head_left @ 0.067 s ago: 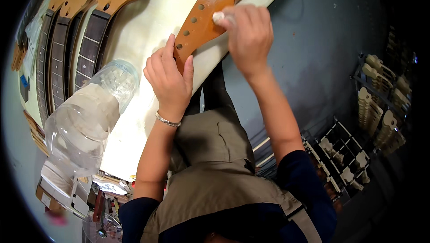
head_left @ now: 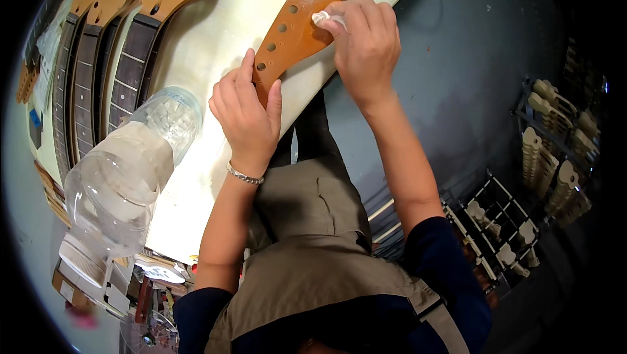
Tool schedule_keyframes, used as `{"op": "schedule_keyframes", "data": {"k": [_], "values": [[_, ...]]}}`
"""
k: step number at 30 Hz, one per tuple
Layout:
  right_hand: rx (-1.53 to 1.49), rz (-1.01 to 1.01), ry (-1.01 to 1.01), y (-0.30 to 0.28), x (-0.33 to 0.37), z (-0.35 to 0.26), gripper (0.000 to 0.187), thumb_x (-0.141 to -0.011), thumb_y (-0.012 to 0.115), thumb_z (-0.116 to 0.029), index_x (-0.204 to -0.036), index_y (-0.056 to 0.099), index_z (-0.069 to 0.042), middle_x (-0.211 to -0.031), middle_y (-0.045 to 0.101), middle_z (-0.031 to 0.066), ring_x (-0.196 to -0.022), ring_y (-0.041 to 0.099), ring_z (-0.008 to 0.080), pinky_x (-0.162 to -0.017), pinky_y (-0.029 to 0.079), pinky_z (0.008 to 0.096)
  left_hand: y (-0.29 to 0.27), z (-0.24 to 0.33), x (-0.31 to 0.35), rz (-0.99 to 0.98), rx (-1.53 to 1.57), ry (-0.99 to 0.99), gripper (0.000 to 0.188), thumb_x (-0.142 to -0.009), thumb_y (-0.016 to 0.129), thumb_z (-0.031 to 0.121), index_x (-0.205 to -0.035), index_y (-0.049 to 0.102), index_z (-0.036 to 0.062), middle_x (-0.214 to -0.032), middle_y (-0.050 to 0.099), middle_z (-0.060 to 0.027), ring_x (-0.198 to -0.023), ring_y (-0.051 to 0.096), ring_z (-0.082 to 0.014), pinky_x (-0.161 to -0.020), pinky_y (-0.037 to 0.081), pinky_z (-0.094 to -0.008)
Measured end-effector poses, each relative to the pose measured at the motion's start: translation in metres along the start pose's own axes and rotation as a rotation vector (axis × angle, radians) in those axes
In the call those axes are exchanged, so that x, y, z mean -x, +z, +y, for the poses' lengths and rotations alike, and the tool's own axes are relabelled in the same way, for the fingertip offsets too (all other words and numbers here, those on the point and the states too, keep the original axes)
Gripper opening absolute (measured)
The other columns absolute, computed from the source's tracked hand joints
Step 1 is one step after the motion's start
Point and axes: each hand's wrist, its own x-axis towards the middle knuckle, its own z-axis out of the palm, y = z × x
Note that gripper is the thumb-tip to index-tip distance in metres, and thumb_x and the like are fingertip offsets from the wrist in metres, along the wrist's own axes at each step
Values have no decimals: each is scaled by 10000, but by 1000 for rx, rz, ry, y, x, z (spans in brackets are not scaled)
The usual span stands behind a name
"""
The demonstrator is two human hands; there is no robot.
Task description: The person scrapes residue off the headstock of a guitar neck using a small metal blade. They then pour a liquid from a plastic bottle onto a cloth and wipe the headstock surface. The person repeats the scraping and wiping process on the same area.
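Evidently, a wooden guitar neck (head_left: 300, 32) lies on the desk (head_left: 225, 31), near its edge.
Left hand (head_left: 245, 115) has thumb and fingers closed on the neck's near end; right hand (head_left: 368, 53) has its fingers clamped on a white cloth (head_left: 320, 18), seemingly touching the face. Recommended: light, even strokes, firm bracing, care at the holes, where cloth could snag.

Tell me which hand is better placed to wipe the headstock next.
Probably right: the right hand pinches a white wad at the headstock, while the left hand holds its near end, with no wad showing there.
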Motion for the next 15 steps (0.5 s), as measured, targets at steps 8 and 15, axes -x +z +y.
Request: {"op": "schedule_keyframes", "data": {"k": [8, 15], "values": [[11, 32, 18, 1, -6, 6, 116, -803, 738, -205, -866, 677, -129, -825, 608, 1, -777, 551, 248, -672, 436, 379, 1, -2, -1, 3, -28, 8, 517, -975, 583, 288, -1415, 490, 34, -1128, 573, -146, -1030, 532, -311, -930, 382, -427], [-29, -28, 43, -7, 20, -10, 133, -807, 742, -222, -868, 674, -126, -855, 636, 12, -794, 550, 249, -684, 436, 377, 1, -1, 1, -7, -34, 1, 514, -978, 577, 297, -1418, 491, 45, -1125, 572, -143, -1032, 530, -313, -931, 377, -425]]}}
